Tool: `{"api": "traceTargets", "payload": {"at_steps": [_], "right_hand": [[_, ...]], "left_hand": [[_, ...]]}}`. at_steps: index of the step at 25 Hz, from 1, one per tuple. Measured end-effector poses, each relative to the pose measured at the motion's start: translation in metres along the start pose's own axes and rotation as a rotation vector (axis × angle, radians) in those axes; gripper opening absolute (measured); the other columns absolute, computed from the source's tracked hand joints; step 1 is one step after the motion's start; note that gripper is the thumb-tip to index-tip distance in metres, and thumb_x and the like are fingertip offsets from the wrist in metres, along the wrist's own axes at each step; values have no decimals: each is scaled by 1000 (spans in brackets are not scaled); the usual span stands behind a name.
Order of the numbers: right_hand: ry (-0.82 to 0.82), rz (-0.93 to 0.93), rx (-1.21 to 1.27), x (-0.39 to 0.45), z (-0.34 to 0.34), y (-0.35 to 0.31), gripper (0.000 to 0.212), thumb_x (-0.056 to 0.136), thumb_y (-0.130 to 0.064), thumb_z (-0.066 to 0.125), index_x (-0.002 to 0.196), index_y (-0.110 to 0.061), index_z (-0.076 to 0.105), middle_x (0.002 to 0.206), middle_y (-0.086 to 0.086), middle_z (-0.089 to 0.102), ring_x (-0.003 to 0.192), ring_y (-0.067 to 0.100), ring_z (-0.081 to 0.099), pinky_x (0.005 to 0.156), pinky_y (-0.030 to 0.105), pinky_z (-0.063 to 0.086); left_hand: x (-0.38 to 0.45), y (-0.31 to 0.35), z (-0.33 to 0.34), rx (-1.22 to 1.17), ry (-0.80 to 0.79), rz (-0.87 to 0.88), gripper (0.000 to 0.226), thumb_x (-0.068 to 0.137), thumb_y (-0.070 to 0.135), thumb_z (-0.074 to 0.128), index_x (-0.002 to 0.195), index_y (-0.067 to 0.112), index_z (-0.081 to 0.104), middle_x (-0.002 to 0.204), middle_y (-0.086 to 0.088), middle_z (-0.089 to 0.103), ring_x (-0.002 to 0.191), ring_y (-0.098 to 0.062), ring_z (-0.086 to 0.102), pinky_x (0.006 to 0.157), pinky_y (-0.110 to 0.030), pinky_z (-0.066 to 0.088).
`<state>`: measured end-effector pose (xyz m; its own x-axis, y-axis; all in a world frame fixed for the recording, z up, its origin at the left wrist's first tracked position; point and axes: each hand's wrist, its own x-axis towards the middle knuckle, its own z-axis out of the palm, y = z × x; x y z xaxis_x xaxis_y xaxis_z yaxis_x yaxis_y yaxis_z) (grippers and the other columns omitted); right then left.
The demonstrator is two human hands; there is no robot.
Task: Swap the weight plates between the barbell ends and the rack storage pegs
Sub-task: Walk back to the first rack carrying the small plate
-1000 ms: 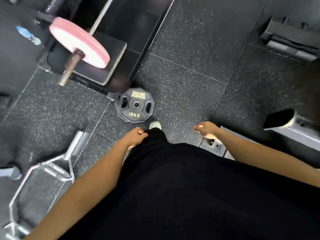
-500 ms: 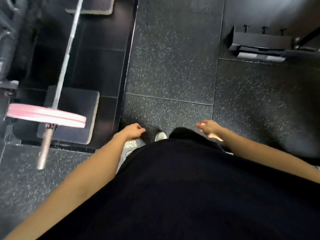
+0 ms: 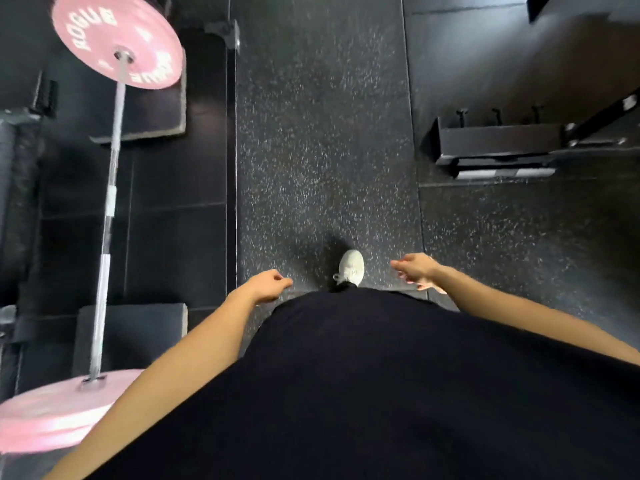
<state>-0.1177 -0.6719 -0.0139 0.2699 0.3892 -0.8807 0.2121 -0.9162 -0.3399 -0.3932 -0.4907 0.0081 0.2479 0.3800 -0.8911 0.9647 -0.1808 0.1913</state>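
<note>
A steel barbell (image 3: 107,216) runs along the left side, from near to far. A pink plate (image 3: 114,39) with white lettering sits on its far end. Another pink plate (image 3: 52,414) sits on the near end at the bottom left. My left hand (image 3: 266,285) hangs in front of my body with loosely curled fingers and holds nothing. My right hand (image 3: 415,270) is also empty, fingers relaxed, to the right of my white shoe (image 3: 351,266). Both hands are well apart from the barbell.
Speckled black rubber floor (image 3: 322,150) stretches ahead. Black pads (image 3: 152,116) lie under the bar on a dark platform. A black metal frame base (image 3: 498,147) with bolts stands at the right. A dark bench edge (image 3: 17,188) runs along the far left.
The view has moved forward along the barbell, so both pink plates now show. The 10 kg black plate on the floor has dropped out of sight. Both hands stay empty.
</note>
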Motion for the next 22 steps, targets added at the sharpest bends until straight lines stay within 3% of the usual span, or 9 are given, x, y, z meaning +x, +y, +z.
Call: {"api": "traceTargets", "payload": {"at_steps": [3, 9, 14, 18, 22], "right_hand": [[49, -28, -26, 31, -70, -50, 24, 96, -38, 52, 86, -16, 54, 90, 5, 51, 79, 21, 47, 53, 20, 31], [44, -31, -42, 106, -170, -136, 47, 97, -41, 51, 123, -3, 59, 119, 12, 61, 94, 21, 54, 75, 29, 42], [54, -5, -15, 193, -238, -221, 39, 97, -39, 50, 110, -6, 63, 105, 10, 61, 91, 26, 56, 69, 27, 41], [147, -36, 13, 238, -310, -310, 40, 96, -35, 54, 121, -5, 62, 123, 14, 64, 109, 27, 60, 85, 26, 42], [226, -25, 111, 275, -383, -365, 40, 93, -40, 56, 118, -10, 65, 126, 10, 64, 116, 24, 58, 97, 30, 43]], "left_hand": [[33, 46, -72, -25, 64, 21, 43, 97, 47, 47, 123, 15, 57, 129, -7, 59, 118, -25, 53, 96, -33, 39], [115, 128, -195, -20, 23, 23, 42, 96, 50, 46, 119, 17, 57, 123, -5, 60, 103, -22, 54, 86, -33, 40], [202, 183, -316, 30, -48, 33, 46, 97, 50, 45, 127, 17, 56, 134, -3, 55, 116, -22, 52, 95, -34, 40], [264, 242, -444, 122, -5, 74, 45, 98, 47, 46, 128, 14, 56, 130, -11, 59, 117, -29, 56, 96, -36, 43], [309, 314, -538, 203, -33, 99, 43, 99, 45, 47, 127, 13, 55, 129, -18, 60, 121, -35, 56, 99, -41, 45]]}}
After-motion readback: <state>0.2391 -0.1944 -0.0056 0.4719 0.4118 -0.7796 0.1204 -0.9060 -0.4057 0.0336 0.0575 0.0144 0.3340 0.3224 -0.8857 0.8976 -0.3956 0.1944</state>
